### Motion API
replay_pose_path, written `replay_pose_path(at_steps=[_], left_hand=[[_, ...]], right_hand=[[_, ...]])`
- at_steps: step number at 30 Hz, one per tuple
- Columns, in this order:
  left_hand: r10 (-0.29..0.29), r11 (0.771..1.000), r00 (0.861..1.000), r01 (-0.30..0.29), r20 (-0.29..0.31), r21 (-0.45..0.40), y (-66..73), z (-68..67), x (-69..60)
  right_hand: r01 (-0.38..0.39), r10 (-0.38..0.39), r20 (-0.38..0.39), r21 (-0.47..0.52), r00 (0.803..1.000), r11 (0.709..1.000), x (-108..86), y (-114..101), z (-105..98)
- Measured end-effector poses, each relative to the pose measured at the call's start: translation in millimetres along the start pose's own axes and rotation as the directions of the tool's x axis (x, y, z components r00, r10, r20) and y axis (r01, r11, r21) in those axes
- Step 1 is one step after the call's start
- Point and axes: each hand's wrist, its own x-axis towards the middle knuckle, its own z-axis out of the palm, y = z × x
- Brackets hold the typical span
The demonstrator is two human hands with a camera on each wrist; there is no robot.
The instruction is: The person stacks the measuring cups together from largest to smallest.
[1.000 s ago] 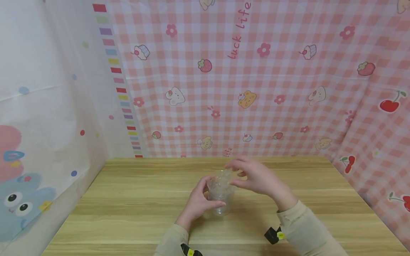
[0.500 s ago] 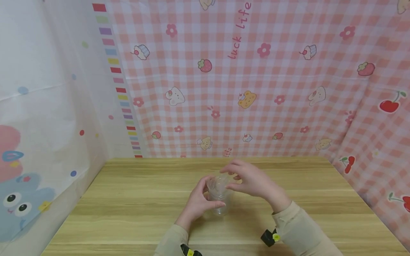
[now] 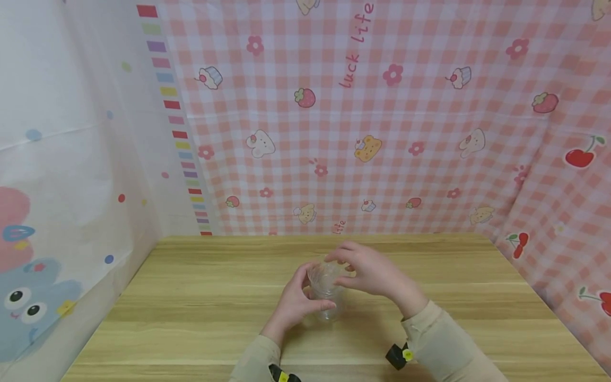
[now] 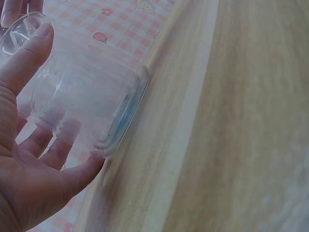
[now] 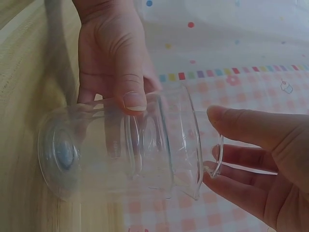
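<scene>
A clear plastic cup (image 3: 328,314) stands upright on the wooden table. My left hand (image 3: 295,303) grips its side, thumb across the front and fingers round the back. Another clear cup (image 5: 218,162) sits partly inside it, its rim sticking out above the outer rim in the right wrist view. My right hand (image 3: 369,271) pinches that upper rim between thumb and fingers. Several rim lines show through the outer cup (image 5: 94,166), but the transparent walls make the number of nested cups hard to tell. In the left wrist view the outer cup (image 4: 87,94) has its base against the tabletop.
The wooden table (image 3: 200,297) stretches out on both sides of the hands. A pink checked cloth (image 3: 429,116) hangs behind it, and a white patterned cloth (image 3: 81,159) hangs at the left. Each sleeve carries a black wrist device (image 3: 397,356).
My right hand has moved a little left and down, bringing the upper cup deeper into the lower one. My left hand and the cup it grips have stayed in place.
</scene>
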Motion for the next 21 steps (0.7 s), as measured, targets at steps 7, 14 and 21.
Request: replay_pose_path(at_steps=[7,14,21], left_hand=[[-0.013,1.0,1.0,0.013,0.008,-0.01,5.6,-0.2,-2.0],[-0.014,1.0,1.0,0.015,0.026,-0.023,37.0,-2.9,-12.0],[-0.019,1.0,1.0,0.019,0.022,-0.02,37.6,-2.5,-12.1]], right_hand=[[0.005,-0.005,0.007,0.001,1.0,1.0,1.2,1,5],[0.023,-0.023,0.005,0.005,1.0,1.0,2.1,3,9],[0.026,-0.025,0.01,-0.029,1.0,0.999,2.6,4,13]])
